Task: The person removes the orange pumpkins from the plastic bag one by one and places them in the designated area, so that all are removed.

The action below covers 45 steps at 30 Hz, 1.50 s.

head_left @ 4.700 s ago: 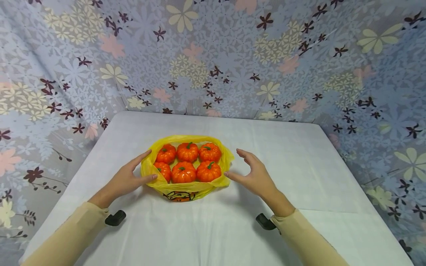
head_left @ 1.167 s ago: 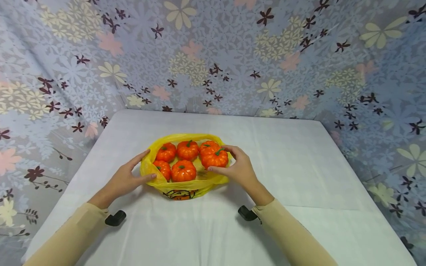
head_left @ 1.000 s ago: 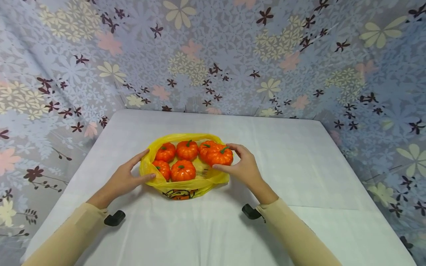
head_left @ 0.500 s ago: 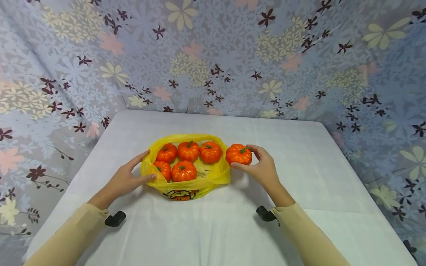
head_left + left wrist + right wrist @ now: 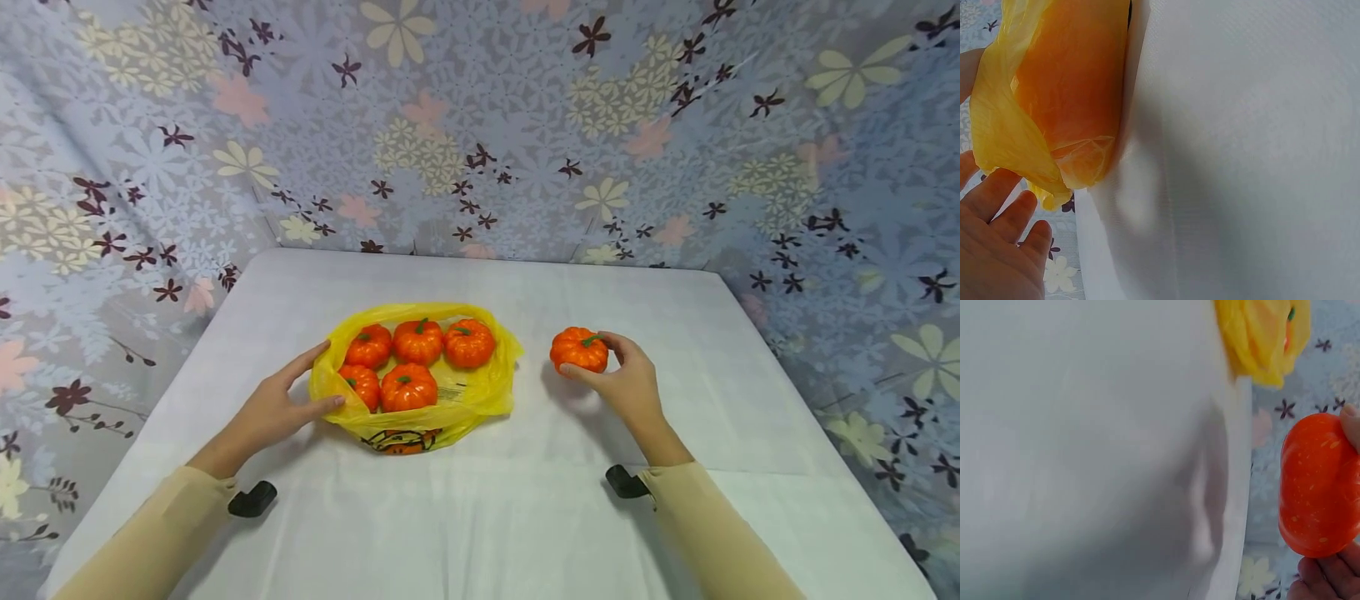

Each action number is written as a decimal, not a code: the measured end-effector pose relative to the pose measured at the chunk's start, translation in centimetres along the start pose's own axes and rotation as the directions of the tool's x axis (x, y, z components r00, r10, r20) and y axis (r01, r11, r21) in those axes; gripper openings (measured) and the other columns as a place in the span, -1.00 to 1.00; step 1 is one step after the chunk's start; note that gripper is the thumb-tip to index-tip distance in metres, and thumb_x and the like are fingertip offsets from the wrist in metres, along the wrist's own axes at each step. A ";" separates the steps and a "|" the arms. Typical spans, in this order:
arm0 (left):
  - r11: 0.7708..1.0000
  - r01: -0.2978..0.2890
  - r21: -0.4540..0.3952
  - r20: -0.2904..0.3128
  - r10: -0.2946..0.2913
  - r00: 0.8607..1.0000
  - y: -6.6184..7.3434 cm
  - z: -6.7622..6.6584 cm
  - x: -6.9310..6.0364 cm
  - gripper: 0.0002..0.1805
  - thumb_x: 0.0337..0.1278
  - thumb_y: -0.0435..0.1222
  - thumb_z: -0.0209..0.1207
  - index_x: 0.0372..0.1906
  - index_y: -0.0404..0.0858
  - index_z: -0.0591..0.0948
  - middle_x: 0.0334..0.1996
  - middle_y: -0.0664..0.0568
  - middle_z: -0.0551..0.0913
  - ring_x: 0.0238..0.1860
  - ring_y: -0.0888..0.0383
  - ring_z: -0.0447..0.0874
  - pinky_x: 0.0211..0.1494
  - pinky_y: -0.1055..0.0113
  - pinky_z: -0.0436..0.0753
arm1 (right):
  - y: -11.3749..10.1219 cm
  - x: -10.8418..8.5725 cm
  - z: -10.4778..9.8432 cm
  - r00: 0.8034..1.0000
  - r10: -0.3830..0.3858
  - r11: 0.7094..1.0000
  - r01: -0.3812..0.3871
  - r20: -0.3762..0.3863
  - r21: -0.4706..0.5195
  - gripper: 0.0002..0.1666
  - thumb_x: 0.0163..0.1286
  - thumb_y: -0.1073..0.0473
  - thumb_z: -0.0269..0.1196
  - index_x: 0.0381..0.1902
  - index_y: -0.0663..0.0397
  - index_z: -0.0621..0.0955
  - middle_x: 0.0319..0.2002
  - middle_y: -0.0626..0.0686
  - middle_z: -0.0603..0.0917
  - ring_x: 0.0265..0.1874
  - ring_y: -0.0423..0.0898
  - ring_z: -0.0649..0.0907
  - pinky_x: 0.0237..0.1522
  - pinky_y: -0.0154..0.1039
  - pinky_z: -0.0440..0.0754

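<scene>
Bag (image 5: 483,400) of five pumpkins (image 5: 408,387) against spread left hand (image 5: 276,408), sixth (image 5: 577,352) in curled right hand (image 5: 630,385)

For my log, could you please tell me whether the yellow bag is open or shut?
The yellow bag is open: its mouth is spread wide, showing five orange pumpkins inside.
</scene>
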<state>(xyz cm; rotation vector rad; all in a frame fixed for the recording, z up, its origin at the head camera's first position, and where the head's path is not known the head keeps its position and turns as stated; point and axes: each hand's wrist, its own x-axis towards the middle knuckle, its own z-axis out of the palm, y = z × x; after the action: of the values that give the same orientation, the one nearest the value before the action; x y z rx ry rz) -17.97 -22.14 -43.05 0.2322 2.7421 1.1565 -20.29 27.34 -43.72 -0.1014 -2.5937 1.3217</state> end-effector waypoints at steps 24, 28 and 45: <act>1.000 -0.027 0.011 -0.023 0.028 0.999 -0.1 -0.1 0.0 0.03 0.12 0.18 0.35 0.62 0.03 0.12 0.53 -0.25 0.18 0.46 -0.41 0.09 0.34 -0.47 0.17 | 4.9 1.1 -5.8 0.982 0.138 0.979 -0.155 -0.129 -0.130 0.16 0.09 -0.31 0.51 0.41 0.34 0.38 0.33 0.37 0.44 0.33 0.29 0.39 0.34 0.26 0.33; 1.000 -0.018 0.005 -0.016 0.018 1.000 -0.1 -0.1 -0.1 0.04 0.12 0.18 0.35 0.62 0.04 0.12 0.53 -0.24 0.17 0.47 -0.41 0.09 0.33 -0.47 0.17 | 5.7 1.1 -6.8 0.974 0.175 0.970 -0.195 -0.146 -0.142 0.17 0.12 -0.31 0.49 0.43 0.36 0.35 0.32 0.39 0.44 0.32 0.30 0.38 0.34 0.25 0.33; 1.000 -0.013 -0.002 -0.012 0.013 1.000 0.1 -0.1 -0.1 0.03 0.12 0.17 0.36 0.62 0.03 0.12 0.53 -0.24 0.18 0.47 -0.40 0.09 0.33 -0.49 0.15 | 8.6 1.6 -11.1 0.952 0.262 0.934 -0.292 -0.159 -0.208 0.24 0.21 -0.40 0.36 0.48 0.41 0.24 0.39 0.46 0.33 0.37 0.39 0.30 0.36 0.32 0.25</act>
<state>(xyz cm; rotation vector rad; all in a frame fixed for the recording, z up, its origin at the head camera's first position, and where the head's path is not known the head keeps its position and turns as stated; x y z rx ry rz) -17.88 -22.20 -42.91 0.2435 2.7543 1.1672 -19.59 41.46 -44.09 -0.5939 -2.6810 1.0462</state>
